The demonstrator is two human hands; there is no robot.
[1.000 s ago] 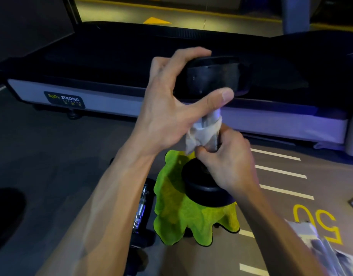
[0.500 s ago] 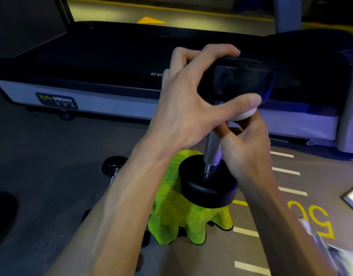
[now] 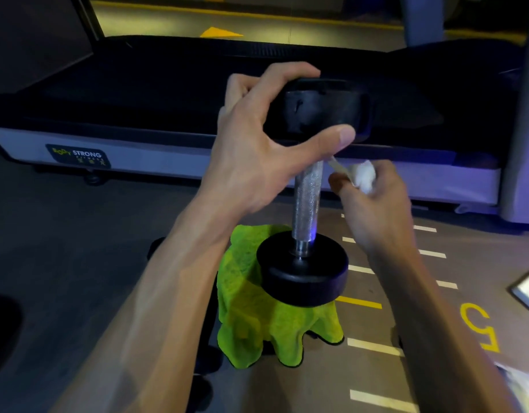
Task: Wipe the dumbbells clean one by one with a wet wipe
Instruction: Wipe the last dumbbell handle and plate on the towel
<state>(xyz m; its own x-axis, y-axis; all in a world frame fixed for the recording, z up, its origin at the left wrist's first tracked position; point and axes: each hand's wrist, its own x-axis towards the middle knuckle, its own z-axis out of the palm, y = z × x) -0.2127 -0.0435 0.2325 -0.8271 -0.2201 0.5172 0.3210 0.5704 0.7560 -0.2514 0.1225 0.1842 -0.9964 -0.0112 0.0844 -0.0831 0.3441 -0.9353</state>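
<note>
I hold a black dumbbell upright in the air, its knurled metal handle bare. My left hand grips the upper black head, fingers over the top and thumb under its rim. My right hand is just right of the handle, apart from it, and pinches a crumpled white wet wipe. The lower head hangs above a bright green cloth that lies on the floor.
A treadmill with a grey side rail runs across the back. More dark dumbbells lie on the floor behind my left forearm. Yellow lines and a "50" mark the floor at right, by a white packet.
My right hand slid the wipe up the handle, then came off it to the right. The handle is now uncovered. My left hand kept its hold on the upper head.
</note>
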